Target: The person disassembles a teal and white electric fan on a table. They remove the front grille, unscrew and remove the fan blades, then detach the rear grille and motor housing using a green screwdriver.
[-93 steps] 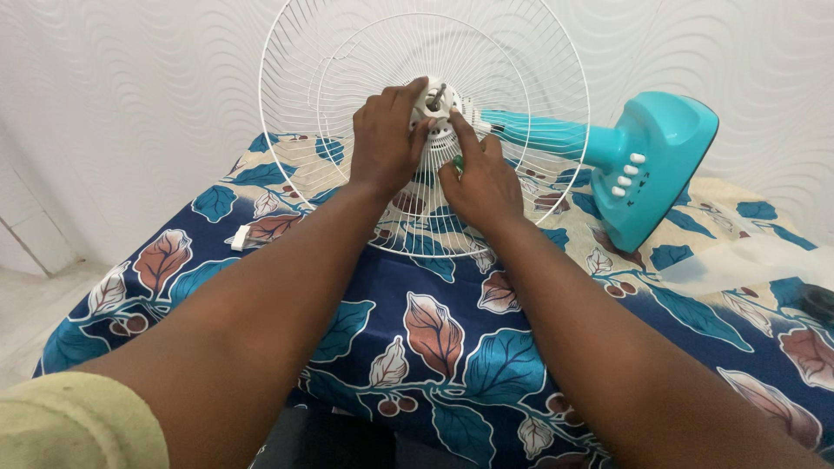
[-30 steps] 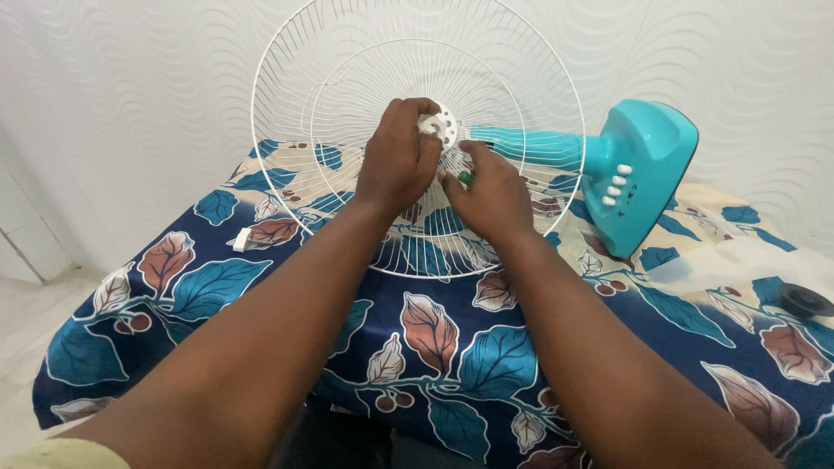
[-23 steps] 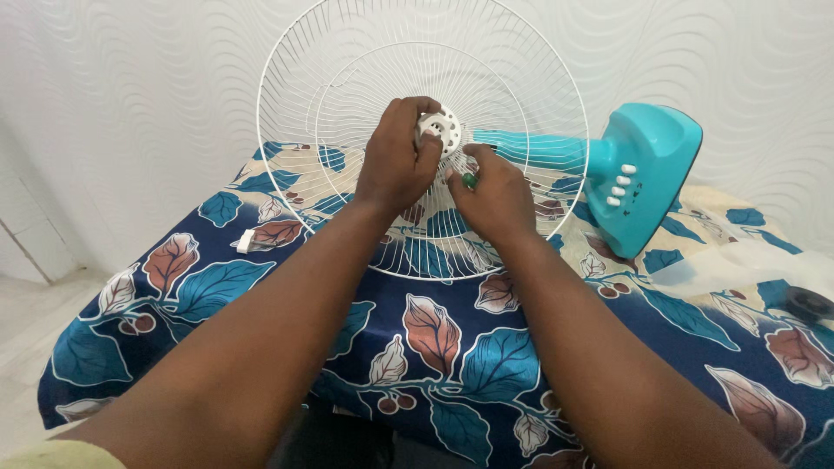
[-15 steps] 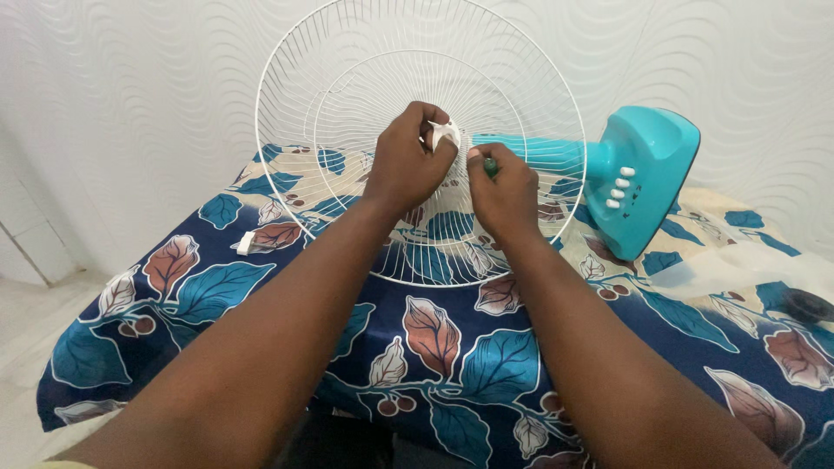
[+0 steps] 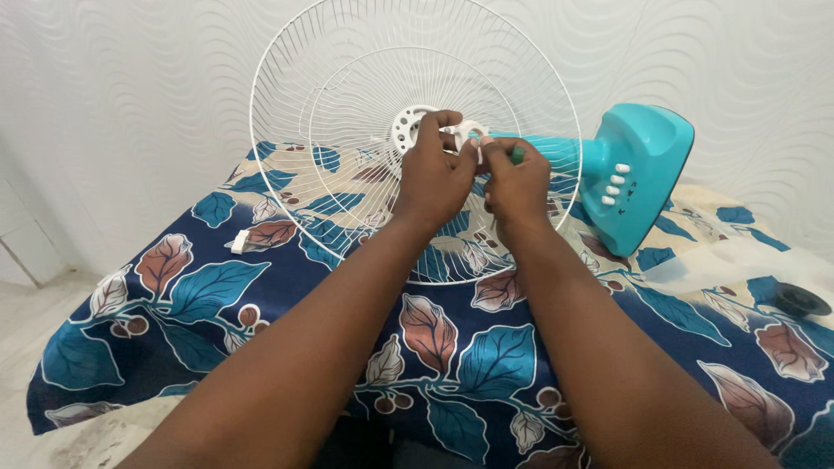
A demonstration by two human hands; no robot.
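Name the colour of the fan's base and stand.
Turquoise, with white buttons on the fan base; clearest in the head view.

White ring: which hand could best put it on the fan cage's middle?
Probably the left hand: it pinches the ring and sits nearer the hub. The right hand also holds a green thing.

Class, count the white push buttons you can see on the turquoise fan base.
4: the white buttons sit in one slanted row on the face of the turquoise fan base, right of the wire guard. None looks hidden.
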